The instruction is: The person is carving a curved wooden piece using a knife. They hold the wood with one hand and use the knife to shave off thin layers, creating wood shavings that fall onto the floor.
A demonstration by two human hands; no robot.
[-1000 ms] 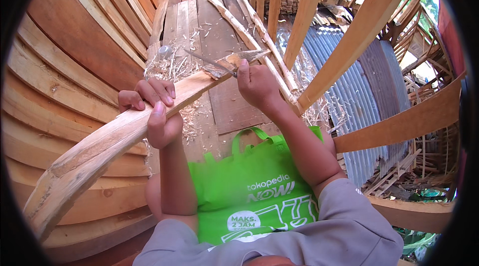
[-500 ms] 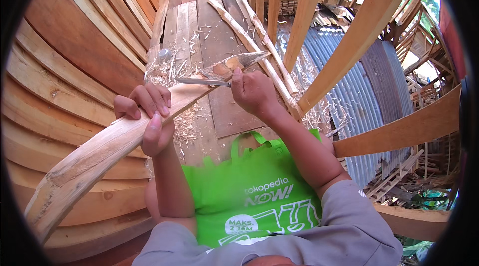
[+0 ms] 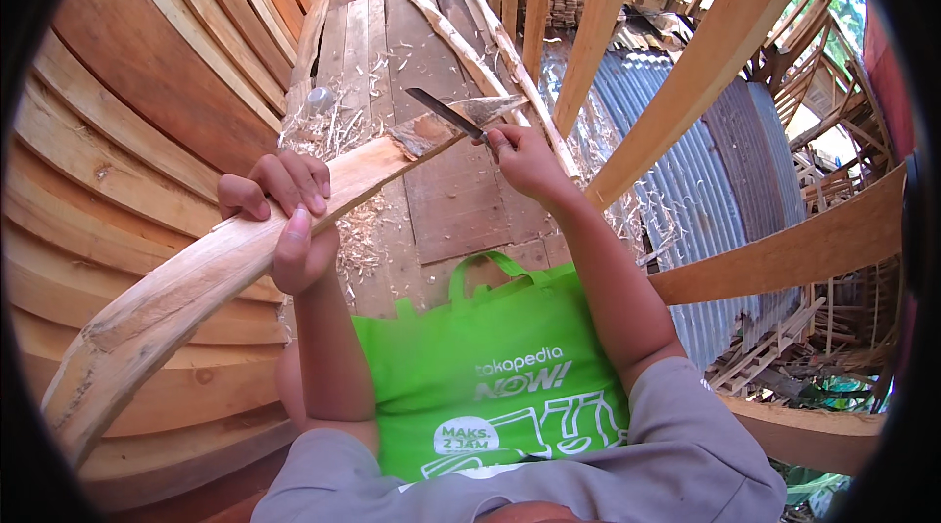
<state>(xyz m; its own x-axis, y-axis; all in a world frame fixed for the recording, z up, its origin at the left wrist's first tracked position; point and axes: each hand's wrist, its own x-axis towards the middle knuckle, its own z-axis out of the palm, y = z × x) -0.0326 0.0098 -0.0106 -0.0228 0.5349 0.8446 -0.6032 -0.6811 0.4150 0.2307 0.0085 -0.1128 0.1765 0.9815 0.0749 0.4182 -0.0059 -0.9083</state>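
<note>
1. A long curved wooden piece (image 3: 225, 258) runs from the lower left up toward the middle of the plank floor (image 3: 461, 199), its pale, partly barked far end lifted over the boards.
2. The left hand (image 3: 284, 214) is wrapped around the wooden piece about midway, fingers curled over the top and thumb pressed along the near side.
3. The right hand (image 3: 524, 155) is closed around the handle of a dark knife (image 3: 446, 111); the blade points up and left, lying against the tip of the wooden piece.
4. Pale wood shavings (image 3: 358, 229) lie scattered on the plank floor beneath the wooden piece and toward the floor's right edge.
5. A green bag (image 3: 490, 376) with white print lies just below both forearms, handles toward the floor.
6. Curved hull planks (image 3: 127, 121) rise along the left; pale wooden ribs (image 3: 686, 52) arch on the right over corrugated metal sheeting (image 3: 706, 190).
</note>
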